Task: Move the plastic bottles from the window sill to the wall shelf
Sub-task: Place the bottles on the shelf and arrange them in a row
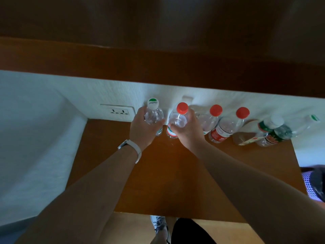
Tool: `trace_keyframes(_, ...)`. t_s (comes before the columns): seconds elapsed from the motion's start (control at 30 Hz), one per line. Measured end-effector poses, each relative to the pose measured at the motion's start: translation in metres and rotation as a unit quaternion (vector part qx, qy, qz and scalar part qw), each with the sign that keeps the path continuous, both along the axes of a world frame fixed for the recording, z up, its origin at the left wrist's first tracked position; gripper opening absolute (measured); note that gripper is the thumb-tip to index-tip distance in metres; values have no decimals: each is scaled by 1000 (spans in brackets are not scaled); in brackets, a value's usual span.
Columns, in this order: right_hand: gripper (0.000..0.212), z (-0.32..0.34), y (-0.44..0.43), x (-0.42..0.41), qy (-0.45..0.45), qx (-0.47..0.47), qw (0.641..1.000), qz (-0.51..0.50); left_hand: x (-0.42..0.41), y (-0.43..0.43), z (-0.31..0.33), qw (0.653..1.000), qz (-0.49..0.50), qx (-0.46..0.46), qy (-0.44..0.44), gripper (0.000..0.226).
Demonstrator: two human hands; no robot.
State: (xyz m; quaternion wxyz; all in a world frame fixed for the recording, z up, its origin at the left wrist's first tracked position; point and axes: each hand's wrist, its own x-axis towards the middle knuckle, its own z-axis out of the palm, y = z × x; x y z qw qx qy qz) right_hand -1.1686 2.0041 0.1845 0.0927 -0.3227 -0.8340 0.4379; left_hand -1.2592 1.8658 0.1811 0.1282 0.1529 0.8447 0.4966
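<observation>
Wooden ledge (109,164) carried both bottles upright beside the wall (105,88). Right hand (190,132) gripped the red-capped bottle (176,117); left hand (142,129) gripped the green-capped bottle (153,115). Both judged empty, light, thin-walled and crushable; a mid-body hold is advised.

Both forearms are bare, with no sleeve reaching them. A watch (139,152) with a pale, whitish strap and a silvery case circles the left wrist. Lower down show a grey lace-up sneaker (159,224) and a black garment (190,232).
</observation>
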Motion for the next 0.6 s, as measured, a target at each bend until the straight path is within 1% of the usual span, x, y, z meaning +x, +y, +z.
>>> trace_keyframes(0.17, 63, 2, -1, 0, -13, 7, 1000, 0, 0, -1, -4, 1000, -10, 4, -19, 60)
trace_keyframes(0.27, 66, 5, -2, 2, -17, -4, 1000, -1, 2, 1, -2, 999, -22, -5, -38, 64)
trace_keyframes(0.37, 68, 10, -2, 4, -24, 1, 1000, -7, 6, -2, 0, 998, -31, -2, -48, 75)
trace_keyframes(0.47, 73, 17, -5, 8, -29, 4, 1000, 5, 10, -10, 4, 998, -25, -24, -46, 87)
trace_keyframes(0.6, 77, 28, -7, 22, -25, 18, 999, 18, 31, -30, 13, 998, -9, -60, -26, 83)
